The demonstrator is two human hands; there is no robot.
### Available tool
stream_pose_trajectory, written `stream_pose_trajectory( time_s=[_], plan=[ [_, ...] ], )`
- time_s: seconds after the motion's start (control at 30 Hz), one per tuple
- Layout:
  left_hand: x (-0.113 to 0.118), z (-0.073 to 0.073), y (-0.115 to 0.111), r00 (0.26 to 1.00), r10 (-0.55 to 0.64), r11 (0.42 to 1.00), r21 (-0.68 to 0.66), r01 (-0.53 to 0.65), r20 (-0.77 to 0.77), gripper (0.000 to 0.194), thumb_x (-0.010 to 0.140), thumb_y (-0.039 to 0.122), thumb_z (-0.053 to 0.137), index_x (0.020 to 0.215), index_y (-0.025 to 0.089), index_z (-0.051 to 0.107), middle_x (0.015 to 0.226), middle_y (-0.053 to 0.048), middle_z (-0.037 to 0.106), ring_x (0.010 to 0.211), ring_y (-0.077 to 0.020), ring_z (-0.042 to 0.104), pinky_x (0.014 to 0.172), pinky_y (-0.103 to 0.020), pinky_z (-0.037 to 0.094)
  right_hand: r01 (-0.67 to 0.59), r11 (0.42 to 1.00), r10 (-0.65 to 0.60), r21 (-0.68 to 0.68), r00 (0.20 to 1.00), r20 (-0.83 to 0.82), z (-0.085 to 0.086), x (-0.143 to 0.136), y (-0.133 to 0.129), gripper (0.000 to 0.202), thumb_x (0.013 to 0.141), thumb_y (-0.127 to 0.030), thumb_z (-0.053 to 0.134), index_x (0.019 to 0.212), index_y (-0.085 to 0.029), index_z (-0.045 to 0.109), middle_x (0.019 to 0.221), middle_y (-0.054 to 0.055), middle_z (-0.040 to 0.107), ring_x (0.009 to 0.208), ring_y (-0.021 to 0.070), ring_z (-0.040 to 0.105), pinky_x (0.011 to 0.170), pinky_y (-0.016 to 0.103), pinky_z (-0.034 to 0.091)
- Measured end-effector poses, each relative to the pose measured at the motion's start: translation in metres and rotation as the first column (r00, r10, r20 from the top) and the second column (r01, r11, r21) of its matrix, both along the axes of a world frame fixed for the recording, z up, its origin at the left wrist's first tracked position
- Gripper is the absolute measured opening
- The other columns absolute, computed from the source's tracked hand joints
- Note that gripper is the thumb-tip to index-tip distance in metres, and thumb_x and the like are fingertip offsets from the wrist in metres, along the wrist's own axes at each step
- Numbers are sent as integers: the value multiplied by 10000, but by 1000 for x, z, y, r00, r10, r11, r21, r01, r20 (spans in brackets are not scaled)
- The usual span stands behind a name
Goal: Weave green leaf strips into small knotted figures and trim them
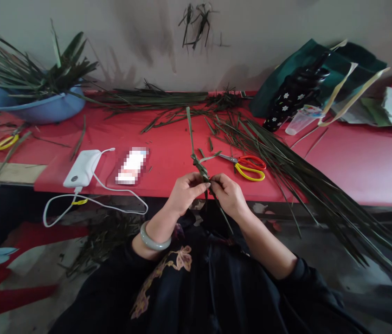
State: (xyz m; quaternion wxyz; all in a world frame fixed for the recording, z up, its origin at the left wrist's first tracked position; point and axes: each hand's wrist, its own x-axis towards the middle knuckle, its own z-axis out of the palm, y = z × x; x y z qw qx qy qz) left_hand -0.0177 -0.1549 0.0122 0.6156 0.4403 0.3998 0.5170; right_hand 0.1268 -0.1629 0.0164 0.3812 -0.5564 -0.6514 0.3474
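Between my two hands is a small woven piece of green leaf strips (pixel 201 168), with one long strip standing up from it and another hanging down. My left hand (pixel 188 191) pinches its lower end from the left, thumb and fingers pressed together. My right hand (pixel 228 192) pinches the same end from the right, fingertips meeting the left thumb. Just right of the piece lie scissors (pixel 247 166) with red and yellow handles, their blades toward it. The exact grip on the strips is partly hidden by my fingers.
Long leaf strips (pixel 286 162) spread on the red tabletop (pixel 175 139) and overhang its front edge. Left are a phone (pixel 132 166), a white power bank (pixel 82 168) with cable, and a blue basin (pixel 56 109) of leaves. A dark flowered bottle (pixel 291 99) leans by a green bag (pixel 275 83).
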Motion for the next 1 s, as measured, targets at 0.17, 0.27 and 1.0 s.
stream_pose_trajectory(
  time_s=[0.17,0.27,1.0],
  plan=[
    [1,1,-1,1000,-6,1000,-14,6,26,180,613,249,744,743,143,678,713,-3,645,696,-115,566,700,-255,464,6,1000,-7,15,999,46,1,0,0,149,810,-321,473,791,-193,546,641,-3,605,585,130,542,580,251,422],
    [1,0,-1,994,-29,998,-52,35,104,206,603,242,754,771,148,679,739,-7,649,714,-118,575,720,-262,469,14,1000,-14,27,1000,7,-2,0,1,126,810,-301,477,818,-197,548,661,0,612,593,133,559,591,260,444],
    [-11,9,2,955,-61,974,-192,120,289,241,604,304,760,760,144,671,687,-15,647,612,-111,578,616,-257,472,-25,974,10,224,998,67,-4,-5,-5,204,853,-235,458,994,-215,604,904,49,698,798,174,662,730,281,502]
  ],
)
